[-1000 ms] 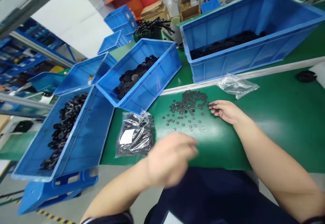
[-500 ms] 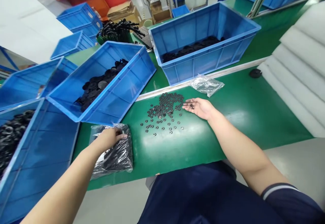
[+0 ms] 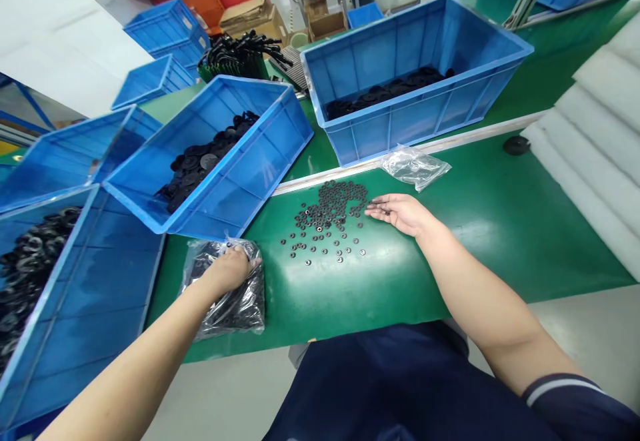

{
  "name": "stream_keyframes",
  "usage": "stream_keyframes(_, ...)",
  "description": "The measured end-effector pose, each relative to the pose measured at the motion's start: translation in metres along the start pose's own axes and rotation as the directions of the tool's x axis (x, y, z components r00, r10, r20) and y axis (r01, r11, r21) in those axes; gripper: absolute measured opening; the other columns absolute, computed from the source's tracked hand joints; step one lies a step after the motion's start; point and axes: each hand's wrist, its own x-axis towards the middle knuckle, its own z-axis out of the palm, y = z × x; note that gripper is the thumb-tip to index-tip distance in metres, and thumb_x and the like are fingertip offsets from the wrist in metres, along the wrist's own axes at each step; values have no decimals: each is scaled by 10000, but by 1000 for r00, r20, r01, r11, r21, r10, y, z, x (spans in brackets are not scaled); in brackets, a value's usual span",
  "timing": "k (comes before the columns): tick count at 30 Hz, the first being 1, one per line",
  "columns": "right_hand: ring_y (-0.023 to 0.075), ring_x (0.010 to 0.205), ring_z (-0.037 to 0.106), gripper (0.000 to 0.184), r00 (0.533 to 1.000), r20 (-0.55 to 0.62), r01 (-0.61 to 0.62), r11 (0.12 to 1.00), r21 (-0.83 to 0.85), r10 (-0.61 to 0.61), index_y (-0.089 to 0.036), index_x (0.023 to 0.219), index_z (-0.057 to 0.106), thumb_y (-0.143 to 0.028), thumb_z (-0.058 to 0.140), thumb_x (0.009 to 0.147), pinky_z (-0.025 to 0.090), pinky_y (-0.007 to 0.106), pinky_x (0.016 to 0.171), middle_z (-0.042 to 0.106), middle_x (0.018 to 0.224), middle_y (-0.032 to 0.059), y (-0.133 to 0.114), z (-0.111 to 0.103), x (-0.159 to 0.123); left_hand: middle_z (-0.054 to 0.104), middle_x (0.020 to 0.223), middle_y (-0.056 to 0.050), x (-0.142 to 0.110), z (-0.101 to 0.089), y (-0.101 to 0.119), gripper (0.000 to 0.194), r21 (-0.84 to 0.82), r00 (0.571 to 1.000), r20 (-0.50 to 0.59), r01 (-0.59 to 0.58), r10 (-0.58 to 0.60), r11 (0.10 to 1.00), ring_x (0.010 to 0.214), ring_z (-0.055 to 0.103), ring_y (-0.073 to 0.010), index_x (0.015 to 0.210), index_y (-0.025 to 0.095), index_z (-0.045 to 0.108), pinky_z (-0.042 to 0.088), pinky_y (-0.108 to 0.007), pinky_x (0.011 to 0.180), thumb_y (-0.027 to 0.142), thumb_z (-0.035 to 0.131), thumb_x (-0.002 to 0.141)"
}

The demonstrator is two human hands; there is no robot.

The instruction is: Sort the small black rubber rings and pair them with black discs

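Observation:
My left hand [image 3: 233, 269] is over the mouth of a clear plastic bag [image 3: 240, 311] full of black parts. Its fingers are curled, and their tips are mostly hidden from view. On the green tabletop lies a loose spread of small black rings [image 3: 333, 201], dense at the back and scattered toward the front. At the right edge of this spread is my right hand [image 3: 399, 213], turned partly palm up. Its fingers are bent around small black rings, of which only a bit shows.
A blue bin [image 3: 235, 191] of black discs tilts behind the bag. Another blue bin [image 3: 415, 111] stands at the back, a third [image 3: 100, 281] at the left. Near my right hand lies a crumpled clear bag [image 3: 415, 167]. White foam sheets [image 3: 595, 141] and a black disc [image 3: 517, 145] are at right.
My left hand has shifted slightly right and rolled so its back faces up over the bag. My right hand's fingers have closed more over the rings. The view has shifted slightly.

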Motion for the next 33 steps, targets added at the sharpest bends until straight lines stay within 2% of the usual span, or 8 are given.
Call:
stream_keyframes(6,172,716,718,162,1000,-7,-28,995,-94,28,-76,906,619,26,507,849,573,220,584,724,841,153,1,1,-2,639,1025,-268,-13,-2,4,457,139,998,47,-48,41,989,975,636,-361,1113,34,507,452,-417,827,398,324,907)
stream_keyframes(11,80,440,568,114,999,-38,-10,987,-163,4,-92,902,640,-50,549,848,394,158,355,690,680,76,6,6,-3,666,1010,-237,-8,-3,0,337,79,993,26,-114,113,990,943,648,-331,1074,88,532,459,-392,804,274,325,883)
stream_keyframes(14,74,419,543,128,999,-45,14,981,-192,-23,-102,863,637,-18,555,811,368,155,338,667,638,49,12,12,-5,684,985,-209,-2,-5,-6,311,-15,997,10,-80,81,997,918,652,-318,1052,111,562,461,-377,800,249,371,849)
stream_keyframes(20,169,631,696,140,999,-9,-39,978,-207,38,-95,849,624,20,567,792,547,232,510,719,803,140,15,18,-9,666,742,-86,-9,-9,-28,264,-430,993,-88,31,-76,902,765,641,-277,992,171,601,471,-360,742,322,526,789)
stream_keyframes(22,179,644,706,112,999,-30,-40,980,-195,35,-91,867,626,-8,566,820,547,232,511,723,824,155,13,17,-8,607,627,-30,-15,-9,-34,236,-704,986,-24,99,-163,703,616,597,-225,938,176,590,471,-327,629,313,596,747)
stream_keyframes(24,172,630,703,85,999,-45,-27,985,-173,19,-89,883,629,-44,568,845,530,220,489,727,837,162,11,15,-7,573,610,-3,-19,-10,-39,195,-929,977,73,140,-199,343,563,558,-173,858,170,568,464,-281,567,262,647,705)
stream_keyframes(27,149,594,686,88,999,-47,-8,991,-132,2,-91,888,636,-82,550,873,504,206,461,730,850,161,10,10,-4,567,648,-23,-23,-11,-44,97,-975,966,186,158,-180,-156,583,546,-136,778,151,542,473,-236,548,163,610,710)
stream_keyframes(33,204,741,718,186,1000,-11,17,996,-84,-18,-92,862,640,30,512,807,571,272,610,727,856,158,12,9,-4,491,629,-45,-27,-17,-44,138,-788,948,300,182,-110,-588,519,464,-111,700,139,509,429,-220,459,215,444,795)
